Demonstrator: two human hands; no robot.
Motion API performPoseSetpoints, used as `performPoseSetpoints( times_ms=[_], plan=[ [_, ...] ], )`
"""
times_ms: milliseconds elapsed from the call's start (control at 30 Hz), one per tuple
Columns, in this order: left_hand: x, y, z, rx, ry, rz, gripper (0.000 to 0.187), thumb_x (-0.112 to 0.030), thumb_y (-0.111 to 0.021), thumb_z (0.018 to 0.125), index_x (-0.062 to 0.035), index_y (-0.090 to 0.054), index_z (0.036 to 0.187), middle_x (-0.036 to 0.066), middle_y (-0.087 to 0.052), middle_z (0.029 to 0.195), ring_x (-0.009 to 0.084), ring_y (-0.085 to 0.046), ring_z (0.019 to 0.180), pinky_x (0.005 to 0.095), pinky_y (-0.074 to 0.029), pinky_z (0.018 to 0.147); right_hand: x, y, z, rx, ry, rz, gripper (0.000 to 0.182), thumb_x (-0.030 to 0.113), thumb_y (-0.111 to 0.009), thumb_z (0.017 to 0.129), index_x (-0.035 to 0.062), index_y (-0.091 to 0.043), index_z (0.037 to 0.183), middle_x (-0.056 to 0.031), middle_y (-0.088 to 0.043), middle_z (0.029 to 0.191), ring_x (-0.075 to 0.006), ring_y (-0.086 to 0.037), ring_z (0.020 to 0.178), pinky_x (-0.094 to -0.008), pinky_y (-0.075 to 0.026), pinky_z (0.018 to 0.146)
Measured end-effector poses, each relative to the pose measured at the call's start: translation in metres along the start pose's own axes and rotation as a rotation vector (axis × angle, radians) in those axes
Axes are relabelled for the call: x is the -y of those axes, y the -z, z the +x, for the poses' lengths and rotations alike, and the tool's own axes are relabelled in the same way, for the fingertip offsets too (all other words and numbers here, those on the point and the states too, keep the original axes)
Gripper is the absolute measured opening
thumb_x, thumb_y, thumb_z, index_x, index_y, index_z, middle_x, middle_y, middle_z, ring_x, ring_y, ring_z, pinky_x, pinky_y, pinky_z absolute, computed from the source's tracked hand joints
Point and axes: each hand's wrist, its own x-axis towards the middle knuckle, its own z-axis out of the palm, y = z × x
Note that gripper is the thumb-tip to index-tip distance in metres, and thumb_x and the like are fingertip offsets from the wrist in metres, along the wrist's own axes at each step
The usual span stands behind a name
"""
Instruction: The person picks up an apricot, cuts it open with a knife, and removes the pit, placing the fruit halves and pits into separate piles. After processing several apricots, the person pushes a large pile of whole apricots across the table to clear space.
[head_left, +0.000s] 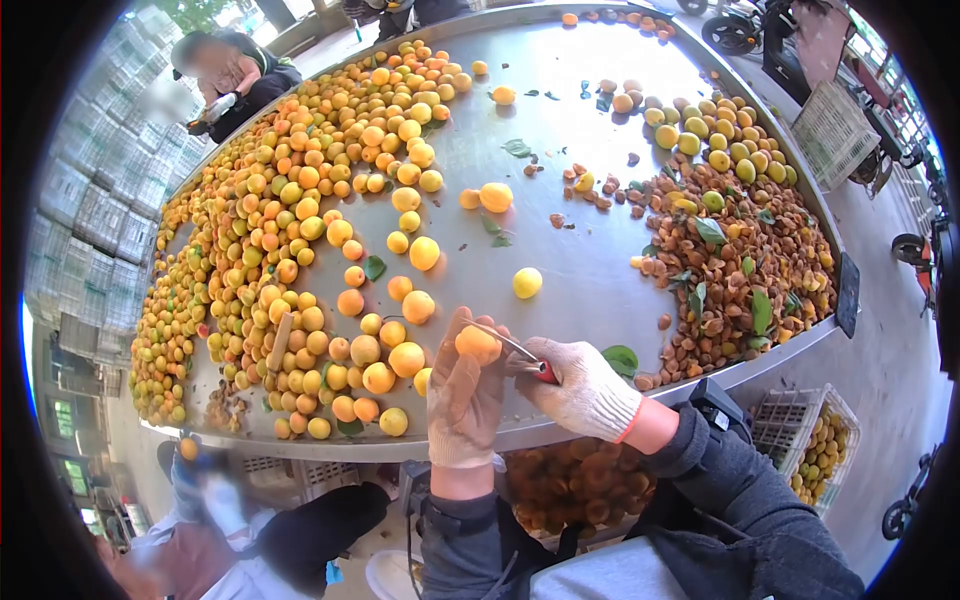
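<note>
In a stained knit glove, my left hand (466, 400) holds a yellow-orange apricot (478, 344) up between thumb and fingers, above the table's near edge. My right hand (580, 388), in a white knit glove, is closed around a red-handled tool (545, 372). The tool's thin metal blade (505, 341) reaches across to the apricot, overlapping its upper edge in this view. Left of my hands, loose apricots (379, 377) lie on the metal table (585, 255). A single yellow apricot (527, 283) sits just beyond my fingers, and a green leaf (621, 360) lies right of my right hand.
A large apricot heap (290, 215) covers the table's left side. Brown pits and scraps (735, 270) are piled at the right, near a dark phone-like object (847, 295). Below stand crates of fruit (825, 455). One person (235, 80) works across the table, another (240, 540) at my left.
</note>
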Motion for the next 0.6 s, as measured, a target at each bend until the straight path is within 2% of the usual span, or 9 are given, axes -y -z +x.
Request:
performPoseSetpoints(
  times_ms=[100,200,333,433,500,533,600],
  plan=[
    [-0.001,-0.005,0.002,-0.036,-0.010,-0.081,0.045,-0.001,-0.067,0.084,-0.0018,-0.053,0.127,0.013,-0.061,0.116,0.0269,-0.060,0.109,0.0418,-0.047,0.101,0.008,0.002,-0.002,0.051,-0.011,-0.080,0.021,0.013,-0.064,0.080,0.0035,-0.061,0.098,-0.0186,-0.058,0.070,-0.0327,-0.060,0.064,-0.0369,-0.048,0.063],
    [0.000,-0.009,0.003,-0.079,-0.017,-0.011,0.041,-0.001,-0.068,0.083,-0.0022,-0.057,0.122,0.012,-0.063,0.112,0.0268,-0.062,0.104,0.0420,-0.049,0.099,0.002,-0.001,-0.001,0.026,0.026,-0.138,0.019,0.012,-0.064,0.079,0.0044,-0.062,0.096,-0.0198,-0.060,0.073,-0.0375,-0.062,0.071,-0.0384,-0.049,0.064],
    [-0.001,-0.012,0.002,-0.062,-0.041,0.030,0.039,0.000,-0.069,0.082,-0.0017,-0.059,0.119,0.012,-0.064,0.109,0.0257,-0.064,0.100,0.0405,-0.051,0.096,0.004,0.001,0.000,0.029,0.019,-0.251,0.019,0.011,-0.063,0.079,0.0061,-0.063,0.097,-0.0198,-0.062,0.077,-0.0392,-0.062,0.075,-0.0398,-0.050,0.065],
    [-0.004,-0.015,0.000,-0.166,0.006,0.085,0.042,0.004,-0.069,0.081,-0.0010,-0.058,0.121,0.011,-0.064,0.109,0.0237,-0.063,0.100,0.0374,-0.052,0.095,-0.005,-0.001,0.001,-0.014,0.107,-0.303,0.020,0.011,-0.061,0.080,0.0075,-0.063,0.099,-0.0186,-0.063,0.075,-0.0388,-0.062,0.073,-0.0411,-0.050,0.064],
    [0.000,-0.024,-0.007,-0.214,-0.106,0.394,0.048,0.009,-0.068,0.079,0.0003,-0.056,0.124,0.010,-0.063,0.111,0.0217,-0.063,0.101,0.0331,-0.052,0.093,-0.010,0.001,0.005,0.022,0.106,-0.363,0.022,0.011,-0.061,0.080,0.0083,-0.062,0.102,-0.0177,-0.063,0.074,-0.0383,-0.062,0.071,-0.0413,-0.050,0.062],
    [0.006,-0.024,-0.008,-0.213,-0.101,0.392,0.048,0.009,-0.068,0.079,0.0003,-0.056,0.124,0.010,-0.063,0.111,0.0217,-0.063,0.101,0.0331,-0.052,0.093,-0.012,0.000,0.006,0.020,0.102,-0.365,0.022,0.011,-0.061,0.080,0.0083,-0.062,0.102,-0.0177,-0.063,0.074,-0.0383,-0.062,0.071,-0.0413,-0.050,0.062],
    [0.014,-0.024,-0.009,-0.146,-0.277,0.793,0.054,0.013,-0.067,0.077,0.0014,-0.053,0.128,0.011,-0.062,0.115,0.0205,-0.062,0.102,0.0308,-0.052,0.091,-0.015,-0.003,0.011,-0.006,0.079,-0.373,0.022,0.011,-0.060,0.080,0.0093,-0.062,0.102,-0.0173,-0.062,0.074,-0.0384,-0.062,0.070,-0.0418,-0.050,0.061]
  ],
)
